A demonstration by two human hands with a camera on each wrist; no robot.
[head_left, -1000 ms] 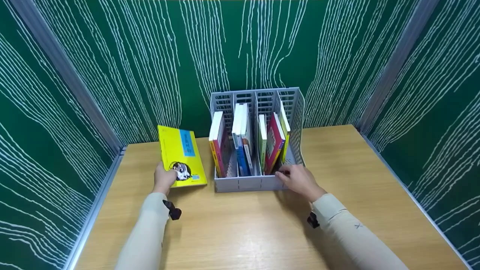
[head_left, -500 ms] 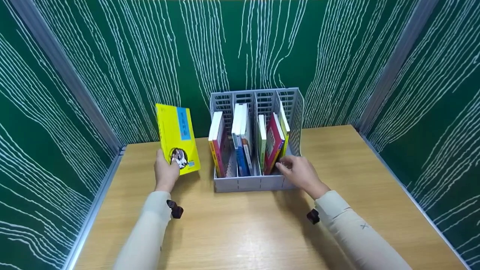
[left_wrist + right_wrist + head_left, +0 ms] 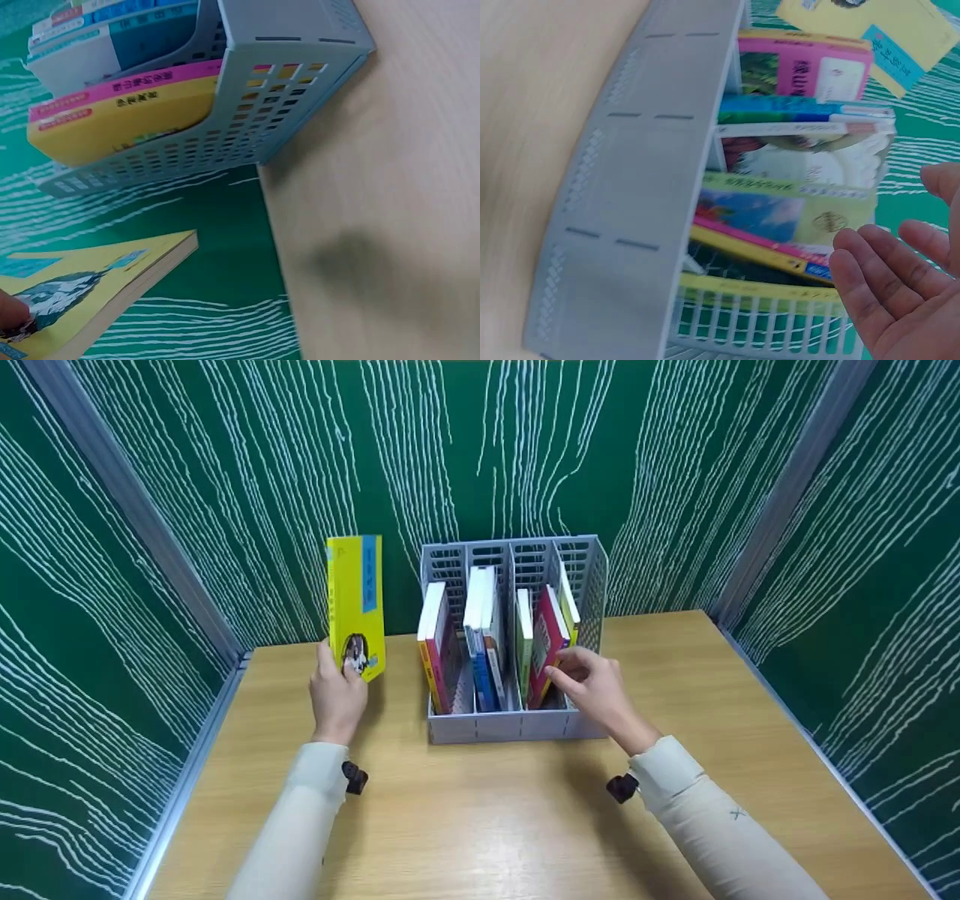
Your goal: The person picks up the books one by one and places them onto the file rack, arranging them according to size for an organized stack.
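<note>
My left hand (image 3: 339,703) grips a yellow book (image 3: 357,600) by its lower part, thumb on the front cover over a round black-and-white picture. The book stands nearly upright above the table, left of the grey file rack (image 3: 499,729). My right hand (image 3: 600,690) is at the front of the rack's right side, fingers slightly bent near the red book (image 3: 549,645). In the right wrist view its fingertips (image 3: 847,240) lie close to the book spines with nothing held. A thin yellow book (image 3: 569,607) leans in the rightmost compartment.
More books fill the rack: a pink-and-yellow pair (image 3: 433,652) at left, white and blue ones (image 3: 481,645) mid-left, a light green one (image 3: 523,649). Behind the wooden table (image 3: 480,825) rises a green wall (image 3: 315,450) with white streaks.
My left hand has raised the yellow book and turned it more upright, its cover now seen narrower. My right hand has lifted slightly from the rack's front edge toward the red book.
</note>
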